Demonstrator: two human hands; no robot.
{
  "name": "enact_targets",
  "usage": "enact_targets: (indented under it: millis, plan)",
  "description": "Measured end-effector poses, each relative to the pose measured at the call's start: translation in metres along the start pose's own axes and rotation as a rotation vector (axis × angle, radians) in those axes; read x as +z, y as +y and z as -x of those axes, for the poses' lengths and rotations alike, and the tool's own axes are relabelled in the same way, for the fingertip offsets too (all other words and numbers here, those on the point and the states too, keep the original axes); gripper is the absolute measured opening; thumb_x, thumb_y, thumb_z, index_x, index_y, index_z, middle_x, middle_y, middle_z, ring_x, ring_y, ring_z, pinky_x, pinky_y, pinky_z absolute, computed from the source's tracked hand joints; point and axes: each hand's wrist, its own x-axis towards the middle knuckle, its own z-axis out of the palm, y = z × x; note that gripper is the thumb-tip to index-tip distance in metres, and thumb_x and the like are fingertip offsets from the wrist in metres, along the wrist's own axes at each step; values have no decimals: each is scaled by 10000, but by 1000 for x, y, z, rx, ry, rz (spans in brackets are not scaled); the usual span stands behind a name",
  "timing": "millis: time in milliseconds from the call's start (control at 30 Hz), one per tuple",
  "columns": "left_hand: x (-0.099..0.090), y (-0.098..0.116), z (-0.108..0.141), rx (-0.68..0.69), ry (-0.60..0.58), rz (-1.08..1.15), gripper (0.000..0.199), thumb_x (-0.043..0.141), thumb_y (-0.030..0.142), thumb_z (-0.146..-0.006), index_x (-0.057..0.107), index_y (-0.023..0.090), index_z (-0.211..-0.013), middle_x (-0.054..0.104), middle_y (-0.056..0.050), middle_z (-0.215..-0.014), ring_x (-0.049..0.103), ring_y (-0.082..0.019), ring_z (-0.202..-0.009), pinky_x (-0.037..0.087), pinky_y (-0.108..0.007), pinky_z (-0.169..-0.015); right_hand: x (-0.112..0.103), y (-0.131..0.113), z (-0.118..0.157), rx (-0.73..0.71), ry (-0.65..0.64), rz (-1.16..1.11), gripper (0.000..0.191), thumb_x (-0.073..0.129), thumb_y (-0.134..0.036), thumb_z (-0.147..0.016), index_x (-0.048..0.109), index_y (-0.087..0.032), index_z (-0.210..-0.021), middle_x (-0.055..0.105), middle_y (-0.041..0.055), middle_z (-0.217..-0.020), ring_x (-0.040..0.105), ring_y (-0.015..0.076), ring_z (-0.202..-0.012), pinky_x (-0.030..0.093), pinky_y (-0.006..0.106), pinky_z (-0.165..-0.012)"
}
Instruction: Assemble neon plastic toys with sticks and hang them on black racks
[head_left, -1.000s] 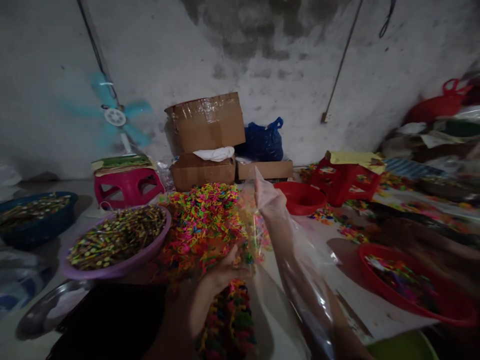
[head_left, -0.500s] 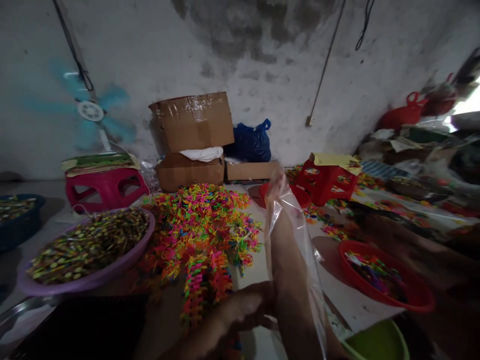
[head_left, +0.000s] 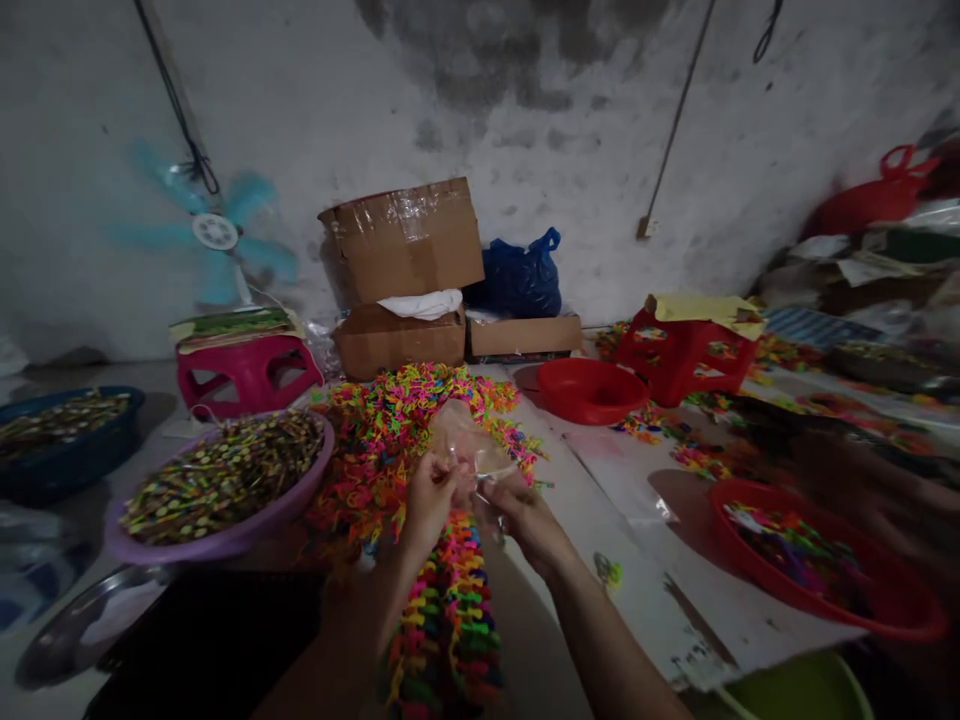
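A clear plastic bag point(head_left: 471, 448) hangs between my two hands, above the front of a colourful heap of small plastic pieces point(head_left: 405, 395). My left hand point(head_left: 433, 490) pinches the bag's near edge on the left. On the right, my right hand point(head_left: 517, 505) has its fingers closed on the same edge. Below my hands, two rows of linked colourful pieces point(head_left: 442, 620) run toward me. The bag looks thin and crumpled, and I cannot make out anything inside it.
A purple basin point(head_left: 217, 545) full of small striped pieces stands left, beside a pink stool point(head_left: 247, 370) with a fan point(head_left: 215, 232). Cardboard boxes point(head_left: 405, 245) are stacked at the wall. Right are a red basin point(head_left: 589, 390), a red stool point(head_left: 686, 350) and another red basin point(head_left: 900, 610).
My right arm has come out of the bag and drawn back. Both hands now hold the bag lower, over the heap. The view has shifted left.
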Motion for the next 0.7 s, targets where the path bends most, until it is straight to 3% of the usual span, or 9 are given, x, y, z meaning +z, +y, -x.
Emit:
enact_targets:
  millis: [100, 167, 300, 367, 433, 467, 533, 600, 700]
  plan:
    - [-14, 6, 3, 61, 5, -97, 260, 683, 345, -612, 517, 205, -755, 388, 105, -462, 401, -74, -415, 318, -185, -452, -6, -10, -12, -84, 239, -85, 388, 724, -508, -535, 525, -177, -559, 512, -35, -461, 429, 94, -402, 346, 221, -403]
    - [-24, 12, 6, 105, -84, -218, 264, 650, 355, -654, 569, 202, -853, 404, 94, -456, 394, -84, -402, 313, -198, -447, -13, -20, -22, -153, 336, -55, 417, 688, -531, -576, 454, -194, -498, 408, -64, -380, 341, 77, -349, 272, 215, -361]
    - [-18, 17, 26, 275, -353, -409, 505, 716, 319, -574, 580, 220, -1050, 636, -18, -846, 567, -153, -689, 411, -230, -631, 7, -21, -29, -219, 288, 85, 465, 616, -581, -633, 393, -205, -476, 334, -76, -360, 302, 70, -345, 244, 218, -356]
    - [-12, 15, 31, 290, -369, -473, 328, 674, 299, -614, 631, 217, -929, 652, -30, -863, 578, -171, -750, 410, -237, -673, 20, -18, -28, -223, 255, 96, 476, 572, -617, -651, 384, -208, -497, 322, -79, -369, 285, 66, -343, 233, 214, -352]
    - [-15, 12, 26, 246, -313, -529, 122, 576, 305, -693, 632, 199, -712, 624, -9, -653, 559, -156, -635, 397, -235, -610, 21, -17, -27, -201, 255, 113, 483, 539, -643, -659, 370, -213, -518, 302, -87, -375, 255, 60, -335, 216, 210, -345]
    - [-20, 11, 20, 222, -287, -543, 156, 543, 312, -710, 602, 193, -629, 575, 7, -554, 529, -144, -562, 381, -231, -565, 16, -18, -27, -182, 267, 157, 488, 529, -650, -658, 358, -215, -517, 287, -90, -373, 243, 59, -332, 211, 210, -344]
    - [-33, 10, 5, 201, -279, -540, 186, 536, 326, -697, 553, 185, -577, 514, 30, -489, 488, -132, -506, 359, -223, -519, 0, -22, -24, -138, 319, 381, 486, 549, -642, -639, 362, -214, -502, 305, -82, -369, 282, 69, -341, 235, 212, -360]
    - [-41, 12, -8, 195, -306, -519, 156, 554, 315, -667, 539, 179, -591, 517, 38, -509, 492, -128, -517, 363, -216, -512, -13, -29, -22, -175, 452, 713, 433, 597, -601, -617, 461, -196, -550, 452, -31, -440, 430, 116, -428, 324, 229, -426]
    - [-36, 18, -16, 202, -389, -473, 97, 589, 261, -627, 550, 173, -640, 546, 41, -560, 518, -124, -556, 394, -213, -540, -12, -36, -18, -444, 536, 1109, 438, 647, -478, -636, 589, -151, -921, 640, 106, -852, 577, 225, -793, 434, 297, -653]
